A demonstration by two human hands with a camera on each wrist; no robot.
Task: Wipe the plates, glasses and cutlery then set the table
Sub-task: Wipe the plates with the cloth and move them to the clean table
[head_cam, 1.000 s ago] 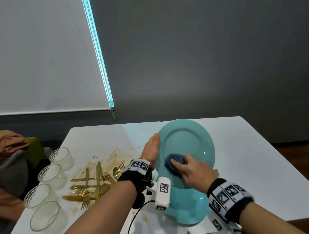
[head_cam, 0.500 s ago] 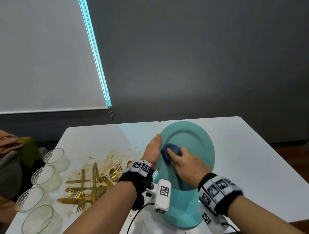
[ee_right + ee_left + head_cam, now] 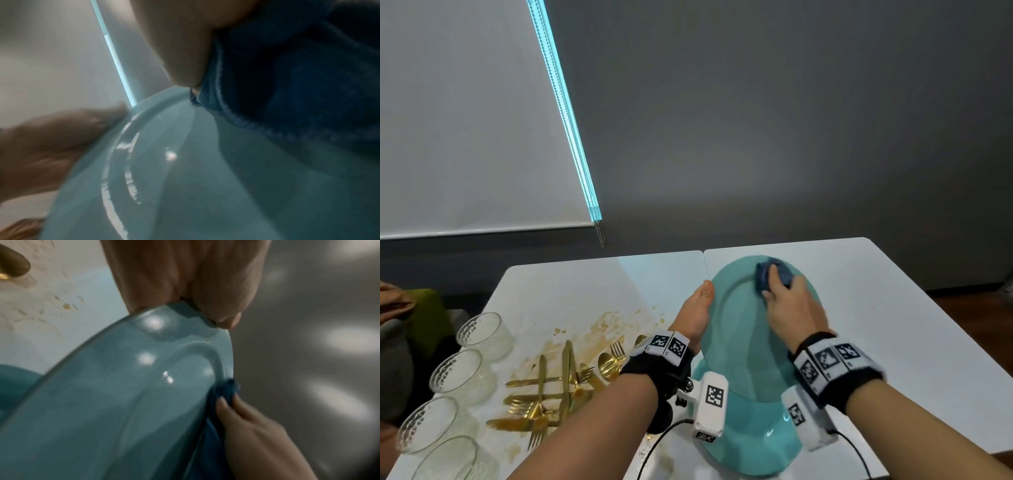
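On the stained white table under a grey wall, left hand grips plate, right hand pinching cloth.

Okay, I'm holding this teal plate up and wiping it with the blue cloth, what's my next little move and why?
Probably sweep the blue cloth back down across the plate. Your right hand has it pressed near the plate's upper rim, so the lower face looks like the next stretch to wipe. Let your left hand keep gripping the left edge, holding the plate tilted above the stacked plates.
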